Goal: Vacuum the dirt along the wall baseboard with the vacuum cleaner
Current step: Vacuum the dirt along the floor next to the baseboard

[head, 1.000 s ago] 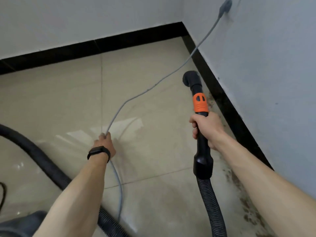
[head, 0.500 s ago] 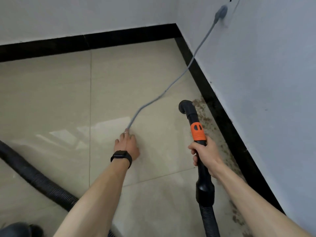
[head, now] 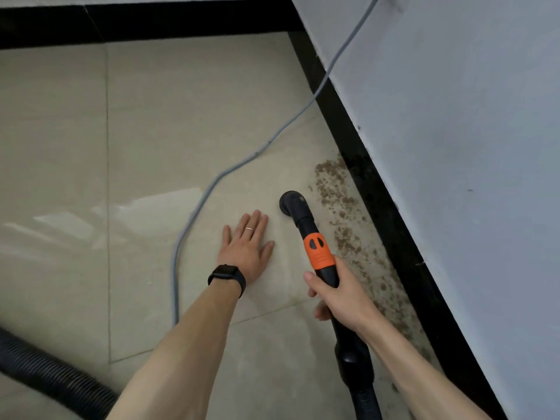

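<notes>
My right hand (head: 342, 295) grips the black vacuum wand (head: 306, 225) just below its orange collar (head: 318, 250). The wand's round nozzle (head: 290, 202) is down at the beige tile floor, a little left of a band of brown dirt (head: 339, 207) that runs along the black baseboard (head: 385, 213) of the right wall. My left hand (head: 248, 244) lies flat with straight fingers on the floor, just left of the nozzle; it wears a ring and a black wristband.
A grey power cord (head: 209, 192) runs from the right wall across the floor, passing left of my left hand. The thick ribbed vacuum hose (head: 45, 371) curves along the bottom left. A second black baseboard (head: 151, 22) lines the far wall.
My left hand has let go of the grey cord, which now lies on the floor, and has come to rest flat on the tile. The nozzle has come down near the dirt.
</notes>
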